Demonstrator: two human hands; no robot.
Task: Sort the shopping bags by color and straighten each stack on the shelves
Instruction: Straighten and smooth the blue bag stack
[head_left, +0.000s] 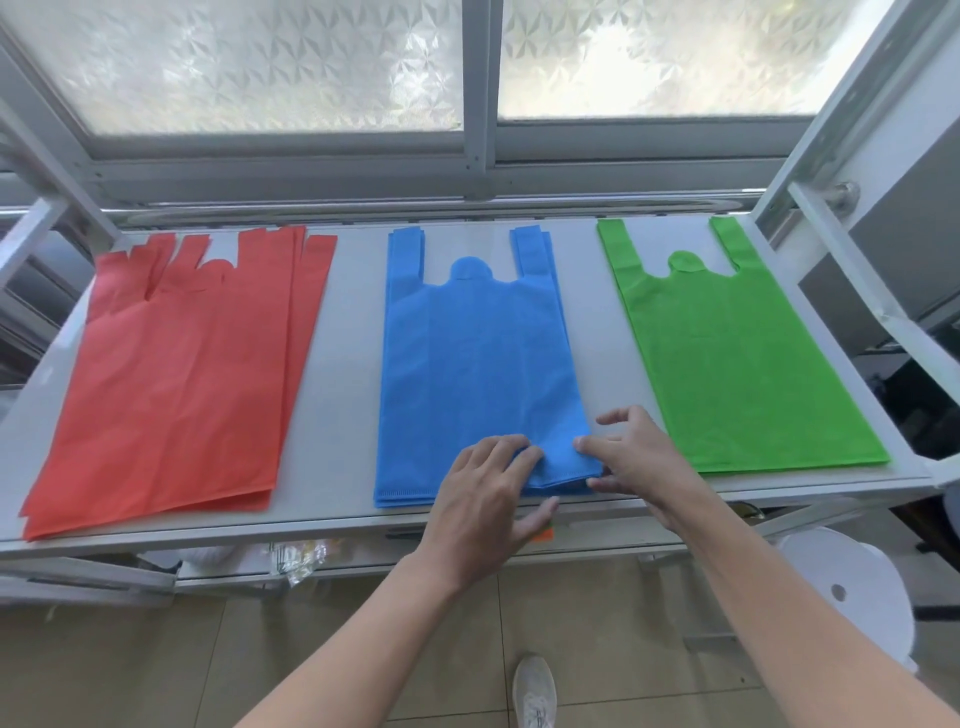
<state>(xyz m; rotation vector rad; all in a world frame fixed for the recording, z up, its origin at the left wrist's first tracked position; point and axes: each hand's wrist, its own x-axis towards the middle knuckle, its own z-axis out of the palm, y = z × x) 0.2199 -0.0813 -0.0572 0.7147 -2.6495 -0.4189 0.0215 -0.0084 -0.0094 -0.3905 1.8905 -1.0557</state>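
Three stacks of bags lie flat on the white shelf (343, 364). The red stack (182, 374) on the left is fanned out, with uneven handles and edges. The blue stack (478, 353) is in the middle and the green stack (727, 353) on the right looks even. My left hand (483, 499) presses its fingers on the blue stack's near edge, thumb out along the shelf front. My right hand (639, 457) pinches the blue stack's near right corner between index finger and thumb. The fabric is slightly ruffled between my hands.
Frosted windows (270, 62) stand behind the shelf, and white frame posts (831, 130) rise at both ends. A lower shelf (291, 561) holds some clutter. A white round stool (852, 592) stands on the tiled floor at the right.
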